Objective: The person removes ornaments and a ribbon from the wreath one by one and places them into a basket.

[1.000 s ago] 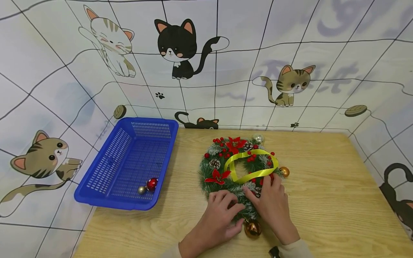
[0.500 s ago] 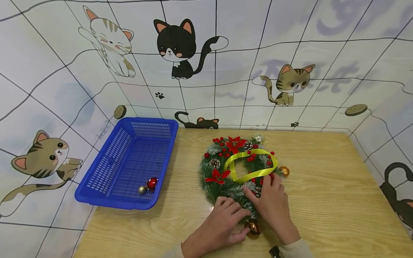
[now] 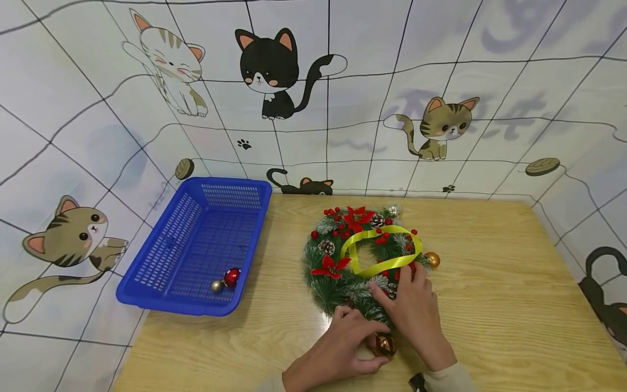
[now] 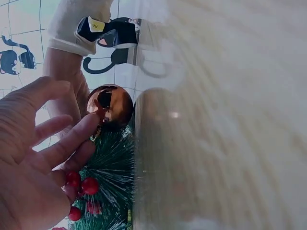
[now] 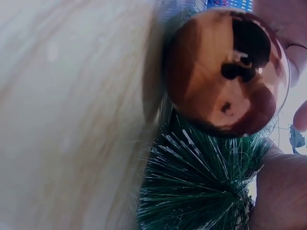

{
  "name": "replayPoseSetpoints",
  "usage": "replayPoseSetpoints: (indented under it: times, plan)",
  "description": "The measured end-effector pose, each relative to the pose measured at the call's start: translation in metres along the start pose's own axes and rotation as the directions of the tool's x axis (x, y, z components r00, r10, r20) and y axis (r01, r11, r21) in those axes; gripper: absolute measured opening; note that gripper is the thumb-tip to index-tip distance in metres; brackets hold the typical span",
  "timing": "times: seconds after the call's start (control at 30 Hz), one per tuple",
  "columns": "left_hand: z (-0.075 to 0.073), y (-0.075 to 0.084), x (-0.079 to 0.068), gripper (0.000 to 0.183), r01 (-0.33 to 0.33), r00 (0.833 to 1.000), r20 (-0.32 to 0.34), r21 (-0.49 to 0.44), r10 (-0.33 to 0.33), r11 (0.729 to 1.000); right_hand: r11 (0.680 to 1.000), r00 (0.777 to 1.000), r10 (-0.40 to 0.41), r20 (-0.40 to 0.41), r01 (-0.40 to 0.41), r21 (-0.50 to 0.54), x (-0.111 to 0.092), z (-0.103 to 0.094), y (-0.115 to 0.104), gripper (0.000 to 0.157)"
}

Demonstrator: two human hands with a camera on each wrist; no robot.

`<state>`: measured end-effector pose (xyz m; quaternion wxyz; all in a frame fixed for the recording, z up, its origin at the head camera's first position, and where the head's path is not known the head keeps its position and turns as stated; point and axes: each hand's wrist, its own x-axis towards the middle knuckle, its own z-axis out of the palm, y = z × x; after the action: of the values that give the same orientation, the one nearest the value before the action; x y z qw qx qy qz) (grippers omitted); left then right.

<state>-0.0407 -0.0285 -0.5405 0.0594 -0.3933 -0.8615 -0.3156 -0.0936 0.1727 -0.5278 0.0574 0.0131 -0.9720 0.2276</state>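
Observation:
A green Christmas wreath lies on the table, trimmed with red poinsettias, berries and pine cones. A loop of yellow ribbon lies across it. At its near edge sits a shiny copper bauble, also large in the right wrist view. My left hand is beside this bauble, thumb and forefinger spread around it; in the left wrist view a fingertip touches it near the top and the thumb stands apart. My right hand rests on the wreath's right side, thumb and fingers apart; its fingertips are partly hidden among the greenery.
A blue plastic basket stands at the left, holding a red bauble and a small gold bauble. An orange bauble and a silver bauble lie at the wreath's outer edge. A cat-print backdrop encloses the table.
My left hand has moved right and toward me, from the wreath's lower left greenery to the copper bauble, and its thumb and forefinger have spread. My right hand has stayed in place.

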Motion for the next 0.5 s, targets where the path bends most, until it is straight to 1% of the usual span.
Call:
replayPoseSetpoints:
  times: [0.13,0.27,0.37,0.5]
  plan:
    - [-0.0005,-0.0012,0.0014,0.041,-0.015,0.999,0.046,0.082,0.012,0.996,1.000,1.000,0.009,0.021,-0.009,0.002,0.0007,0.0001,0.0003,0.088]
    - [-0.0010,-0.0016,0.0031,0.041,-0.054,0.996,0.077,0.139,0.044,0.989,1.000,1.000,0.005,0.020,-0.005,0.003,0.0004,0.0000,-0.0001,0.089]
    - [-0.0006,-0.0005,0.0042,0.044,-0.090,0.994,0.087,0.205,0.073,0.975,1.000,1.000,0.000,0.013,0.000,0.000,-0.0001,0.0002,0.0004,0.088]
    - [0.0021,0.0015,0.0065,0.043,-0.121,0.990,0.104,0.306,0.093,0.944,1.000,1.000,-0.015,-0.008,0.015,-0.007,-0.0004,0.0008,0.0008,0.085]
